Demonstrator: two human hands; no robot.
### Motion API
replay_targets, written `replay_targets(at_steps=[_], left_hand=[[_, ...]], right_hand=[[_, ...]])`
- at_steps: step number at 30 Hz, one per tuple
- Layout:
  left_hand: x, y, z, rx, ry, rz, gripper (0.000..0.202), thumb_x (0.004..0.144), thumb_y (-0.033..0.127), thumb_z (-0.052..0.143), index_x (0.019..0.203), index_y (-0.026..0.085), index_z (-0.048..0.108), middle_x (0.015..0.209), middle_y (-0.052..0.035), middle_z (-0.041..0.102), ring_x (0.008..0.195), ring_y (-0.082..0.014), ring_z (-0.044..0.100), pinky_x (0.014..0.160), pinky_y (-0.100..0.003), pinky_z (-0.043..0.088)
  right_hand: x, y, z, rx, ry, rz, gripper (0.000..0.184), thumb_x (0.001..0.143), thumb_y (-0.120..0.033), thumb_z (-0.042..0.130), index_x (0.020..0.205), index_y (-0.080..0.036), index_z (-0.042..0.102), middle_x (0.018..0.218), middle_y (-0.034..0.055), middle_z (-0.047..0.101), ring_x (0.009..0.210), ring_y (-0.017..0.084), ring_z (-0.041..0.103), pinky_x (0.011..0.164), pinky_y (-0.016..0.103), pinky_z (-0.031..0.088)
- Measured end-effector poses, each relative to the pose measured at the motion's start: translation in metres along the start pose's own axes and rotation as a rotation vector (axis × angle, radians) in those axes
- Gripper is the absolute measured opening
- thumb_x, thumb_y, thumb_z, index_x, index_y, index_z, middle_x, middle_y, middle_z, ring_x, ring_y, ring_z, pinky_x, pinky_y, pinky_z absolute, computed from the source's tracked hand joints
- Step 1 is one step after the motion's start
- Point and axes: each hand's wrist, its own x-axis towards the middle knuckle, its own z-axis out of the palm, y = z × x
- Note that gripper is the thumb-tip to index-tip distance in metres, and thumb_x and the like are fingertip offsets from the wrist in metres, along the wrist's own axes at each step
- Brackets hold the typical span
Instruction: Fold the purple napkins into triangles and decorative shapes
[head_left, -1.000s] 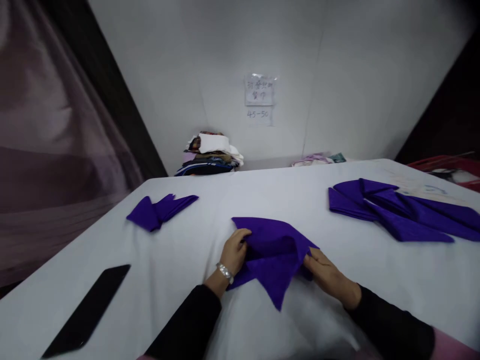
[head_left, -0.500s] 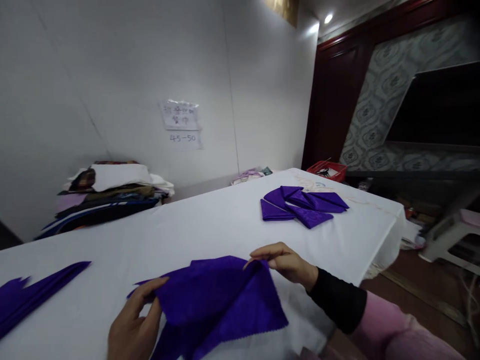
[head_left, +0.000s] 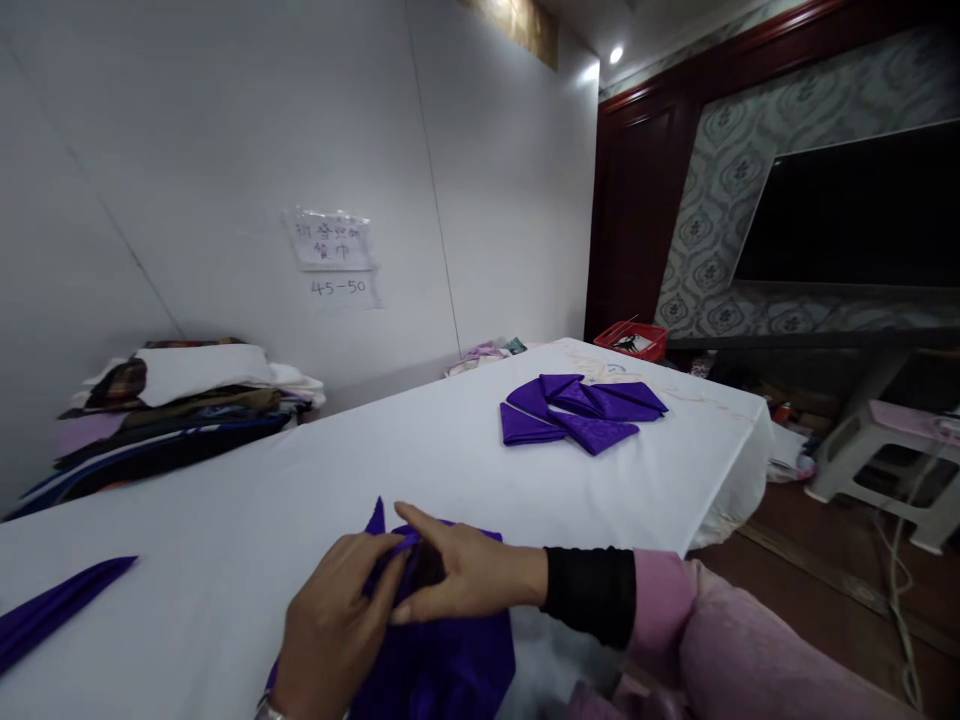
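A purple satin-like napkin (head_left: pixel 457 660) lies on the white-covered table before me, bunched under both hands. My left hand (head_left: pixel 337 610) pinches a fold of it between thumb and fingers. Against those fingertips, my right hand (head_left: pixel 465 575) rests over the napkin with thumb and forefinger spread apart. A pointed corner of the fabric sticks up behind the left fingers. Both hands cover much of the middle of the napkin.
Several folded purple napkins (head_left: pixel 592 425) lie together farther back on the table (head_left: pixel 375 450). Another purple cloth (head_left: pixel 67 605) is at the left. Beyond the edge are a clothes pile (head_left: pixel 202 390), a red basket (head_left: pixel 637 340) and a stool (head_left: pixel 885 450).
My hands have come together, the right moving left and down to the left one. The napkin, held spread between them before, is now gathered. The view has turned slightly right.
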Motion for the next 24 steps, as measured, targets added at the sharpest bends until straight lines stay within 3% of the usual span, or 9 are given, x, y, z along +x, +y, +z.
replay_targets(at_steps=[5,10,14,16,20,24], left_hand=[[-0.007,0.005,0.008,-0.151,0.01,-0.217,0.021,0.082,0.034,0.054,0.099,0.023,0.06,0.096,-0.0021,0.064,0.086,-0.0172,0.062,0.077,-0.03,0.052],[-0.025,0.011,0.015,-0.186,0.08,-0.437,0.062,0.079,0.04,0.059,0.134,0.025,0.035,0.134,-0.0099,0.044,0.106,-0.0237,0.057,0.089,-0.042,0.05],[-0.058,0.03,0.02,-0.039,-0.035,-0.316,0.07,0.081,0.035,0.057,0.142,0.025,0.023,0.147,-0.0129,0.03,0.132,-0.0318,0.033,0.103,-0.055,0.035],[-0.074,0.043,0.023,-0.05,-0.169,-0.232,0.073,0.08,0.036,0.058,0.143,0.026,0.021,0.148,-0.0123,0.029,0.134,-0.0319,0.029,0.105,-0.054,0.033],[-0.102,0.065,0.032,-0.317,-0.467,-0.137,0.078,0.083,0.048,0.053,0.146,0.023,0.015,0.145,-0.0088,0.038,0.127,-0.0254,0.042,0.1,-0.036,0.044],[-0.116,0.072,0.03,-0.461,-0.483,-0.222,0.075,0.081,0.066,0.04,0.143,0.027,0.025,0.132,-0.0056,0.054,0.111,-0.0245,0.058,0.089,-0.037,0.051]], right_hand=[[0.002,0.014,0.01,0.475,-0.078,0.006,0.054,0.079,-0.037,0.063,0.129,-0.026,0.047,0.08,-0.0027,0.058,0.057,0.009,0.052,0.056,0.023,0.045],[0.007,0.017,-0.002,0.805,0.061,0.119,0.034,0.075,-0.028,0.062,0.109,-0.021,0.064,0.069,-0.0026,0.06,0.051,0.009,0.05,0.053,0.023,0.042],[0.011,0.021,-0.029,0.999,0.293,0.079,0.035,0.073,-0.026,0.062,0.107,-0.021,0.064,0.072,-0.0012,0.063,0.056,0.011,0.052,0.056,0.024,0.042],[0.013,0.026,-0.041,1.069,0.399,0.066,0.039,0.073,-0.026,0.062,0.111,-0.023,0.061,0.076,-0.0015,0.064,0.06,0.012,0.054,0.058,0.025,0.042],[0.016,0.035,-0.056,1.109,0.503,0.092,0.045,0.071,-0.021,0.063,0.115,-0.027,0.058,0.075,-0.004,0.062,0.059,0.011,0.055,0.055,0.024,0.043],[0.011,0.041,-0.063,1.065,0.566,0.126,0.042,0.07,-0.021,0.065,0.112,-0.025,0.06,0.069,-0.0048,0.06,0.054,0.01,0.052,0.051,0.022,0.041]])
